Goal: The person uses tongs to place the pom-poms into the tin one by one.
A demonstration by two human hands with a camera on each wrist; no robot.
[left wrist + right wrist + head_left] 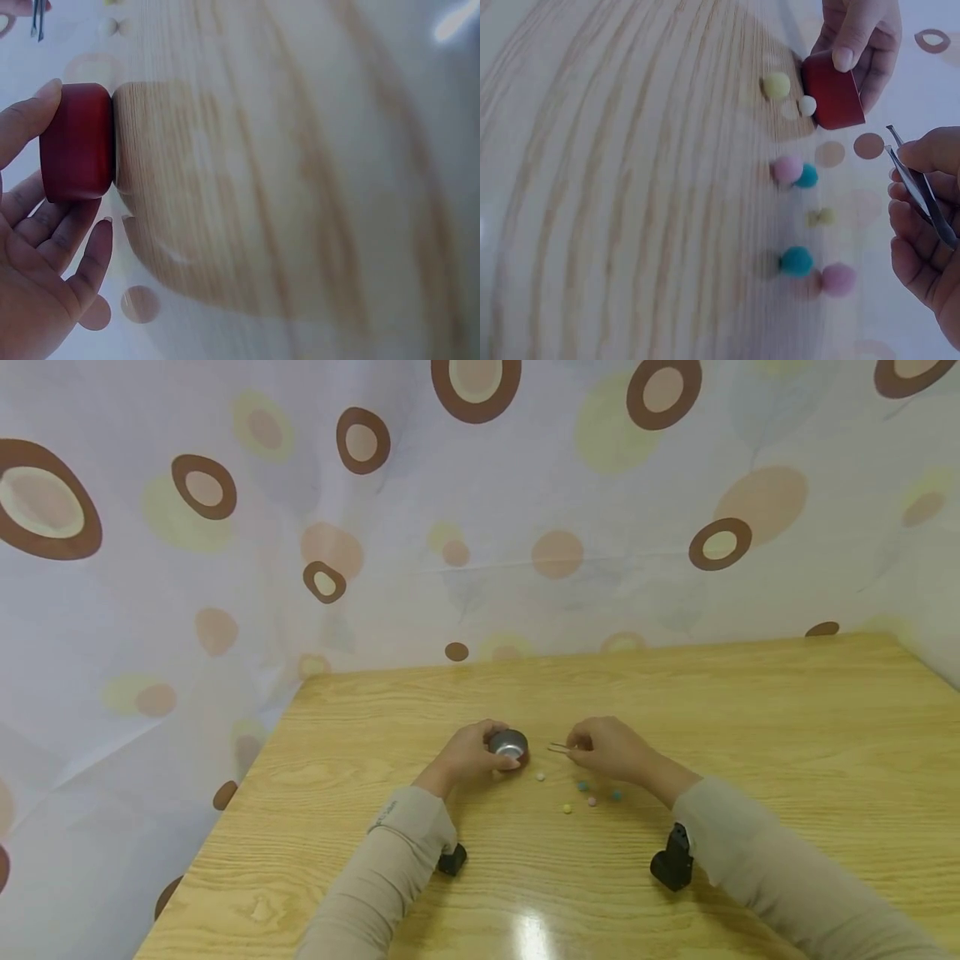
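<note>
My left hand (471, 753) grips a small round bowl (510, 745), its thumb on the near side and its fingers round the other. The bowl has a red outside (79, 142) and a shiny metal inside, and stands upright on the table. To its right, my right hand (611, 749) pinches a pair of metal tweezers (919, 191) between thumb and fingers. The tweezers point toward the bowl, their tips apart with nothing between them. A white pom-pom (807, 106) lies close beside the bowl.
More small pom-poms lie on the wooden table (337, 827) below the right hand: yellow (567, 808), pink (592, 802), and teal (617, 796). A patterned curtain (420, 527) hangs behind the table's back edge. Black wrist cameras (672, 862) sit under both sleeves.
</note>
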